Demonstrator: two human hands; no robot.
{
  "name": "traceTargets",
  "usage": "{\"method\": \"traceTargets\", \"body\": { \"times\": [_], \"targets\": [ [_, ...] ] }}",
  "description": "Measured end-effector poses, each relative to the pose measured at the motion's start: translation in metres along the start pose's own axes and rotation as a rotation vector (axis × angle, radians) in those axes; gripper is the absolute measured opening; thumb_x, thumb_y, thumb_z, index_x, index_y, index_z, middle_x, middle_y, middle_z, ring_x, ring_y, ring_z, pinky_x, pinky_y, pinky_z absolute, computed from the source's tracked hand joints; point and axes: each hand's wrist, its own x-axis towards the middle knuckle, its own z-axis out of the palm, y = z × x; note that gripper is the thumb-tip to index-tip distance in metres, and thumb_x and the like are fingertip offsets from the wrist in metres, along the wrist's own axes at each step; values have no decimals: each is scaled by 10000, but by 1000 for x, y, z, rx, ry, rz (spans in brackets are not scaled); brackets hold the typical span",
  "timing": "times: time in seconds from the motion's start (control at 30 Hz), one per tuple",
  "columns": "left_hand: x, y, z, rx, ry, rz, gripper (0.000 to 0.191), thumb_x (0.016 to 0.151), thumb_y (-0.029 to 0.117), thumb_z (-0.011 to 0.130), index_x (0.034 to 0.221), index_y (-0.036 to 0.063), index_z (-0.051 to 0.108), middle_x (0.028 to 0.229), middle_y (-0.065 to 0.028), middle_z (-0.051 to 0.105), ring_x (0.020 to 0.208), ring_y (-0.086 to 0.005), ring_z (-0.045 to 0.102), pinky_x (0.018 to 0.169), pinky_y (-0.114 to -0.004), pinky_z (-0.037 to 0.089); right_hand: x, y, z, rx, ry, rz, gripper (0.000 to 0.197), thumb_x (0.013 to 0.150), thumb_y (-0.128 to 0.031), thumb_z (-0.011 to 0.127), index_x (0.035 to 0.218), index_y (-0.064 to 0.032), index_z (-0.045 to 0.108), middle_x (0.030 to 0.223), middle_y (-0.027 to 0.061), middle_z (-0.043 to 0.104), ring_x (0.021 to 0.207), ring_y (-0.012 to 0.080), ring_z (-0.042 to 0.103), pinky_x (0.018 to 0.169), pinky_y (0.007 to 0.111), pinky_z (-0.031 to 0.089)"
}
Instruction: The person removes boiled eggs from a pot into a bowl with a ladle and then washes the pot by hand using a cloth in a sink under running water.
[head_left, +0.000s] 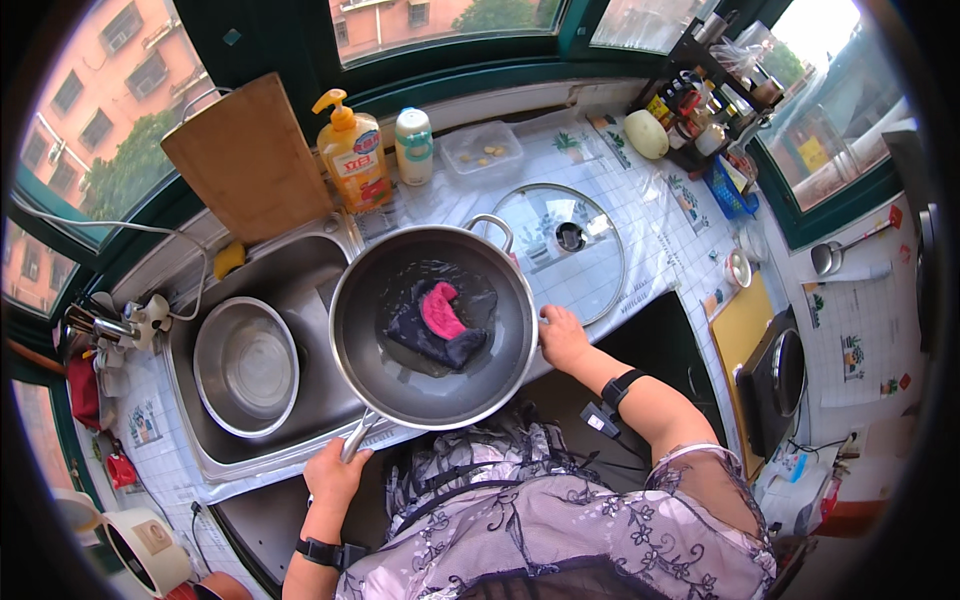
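Observation:
My left hand (334, 472) is closed around the metal handle (360, 437) of a large dark-lined wok (360, 300). At the wok's right rim is my right hand (562, 337), its fingers curled against the edge. A dark cloth with a pink part (442, 315) lies in a little water on the wok's bottom. The wok is at the counter's front edge, partly over the sink's right side. Behind it to the right, a round glass lid (555, 262) with a black knob rests on the counter.
A metal basin (247, 367) sits in the steel sink (322, 412). A cutting board (247, 165), a pump bottle (356, 161), a white bottle (414, 146) and a plastic container (481, 150) stand behind. To the right are a spice rack (690, 112) and an electric hotplate (772, 382).

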Motion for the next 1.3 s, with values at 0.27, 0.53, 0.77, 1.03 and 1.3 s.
{"method": "traceTargets", "body": {
  "times": [0.27,0.53,0.77,1.03,1.3],
  "targets": [
    [18,24,8,44,-49,-11,390,705,420,761,765,68,603,688,-160,623,683,-394,600,589,-462,453,-7,43,-7,-123,51,1,273,756,-133,543,1007,-91,645,988,105,534,966,274,515,816,387,390],
    [49,26,18,18,-69,63,393,730,383,748,829,33,599,774,-193,633,763,-399,603,661,-472,467,43,38,-64,321,446,155,123,798,-108,630,919,-97,648,909,96,568,878,304,545,774,425,418],
    [56,30,-12,-81,96,259,421,668,305,804,939,23,646,932,-135,584,880,-334,577,750,-413,472,111,-41,-60,162,2,-247,126,771,-231,693,773,-105,687,841,65,590,890,267,544,789,404,419],
    [67,62,-23,-234,133,330,240,729,180,749,877,25,641,899,-125,572,839,-313,559,728,-390,449,174,-71,-10,-125,-205,-279,202,789,-216,616,931,-112,714,1088,107,630,1034,270,568,892,388,425],
    [81,86,-14,-292,59,404,198,753,170,735,873,37,650,897,-117,586,880,-307,569,762,-372,459,173,-62,-37,159,-360,-105,324,785,-332,567,879,-52,700,959,143,665,985,346,604,860,453,463]
  ]
}}
